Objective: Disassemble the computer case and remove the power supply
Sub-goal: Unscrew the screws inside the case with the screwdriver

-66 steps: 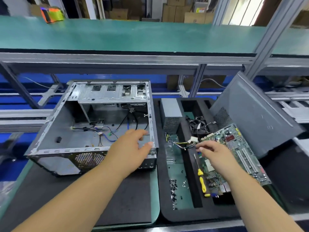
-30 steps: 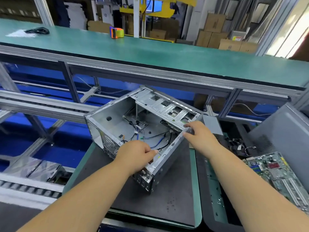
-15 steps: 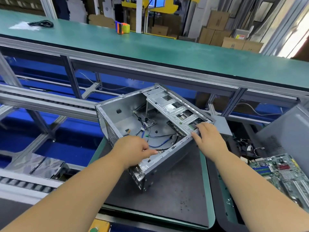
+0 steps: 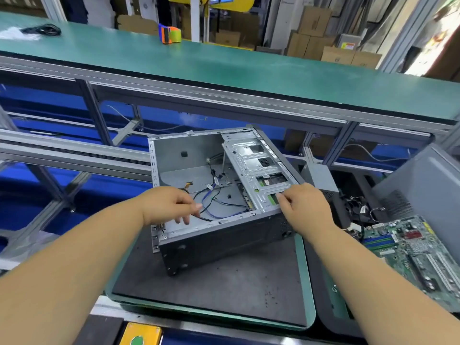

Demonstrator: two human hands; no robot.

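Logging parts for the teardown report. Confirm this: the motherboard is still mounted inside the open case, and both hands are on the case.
Wrong on one count. The head view shows the motherboard lying outside the case, to its right. Inside are only loose cables. The left hand and right hand are indeed on the case.

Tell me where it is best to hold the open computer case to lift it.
Probably by the two upper rims of the computer case, one hand from each end: its open side faces up and leaves the edges free. Keep fingers away from the loose cables inside.
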